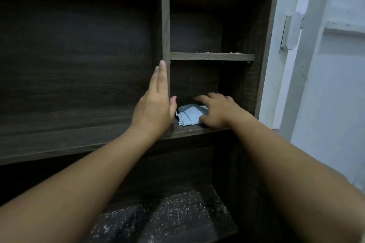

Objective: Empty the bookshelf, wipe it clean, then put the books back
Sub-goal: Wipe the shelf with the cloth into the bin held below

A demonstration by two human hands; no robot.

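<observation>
The blue cloth (187,117) lies bunched on the floor board of the lower small compartment, just right of the vertical divider (165,16) of the bookshelf (79,65). It has no clear long axis. The right hand (217,112) is on it: the cloth sits under and to the left of its fingers (203,98), which are spread and lightly bent, pressing rather than pinching. The left hand (154,108) rests flat on the divider's left face, fingers straight and together. The next wipe likely runs from the divider rightwards. A pale door frame (296,65) stands far right of the divider. No writing is readable.
</observation>
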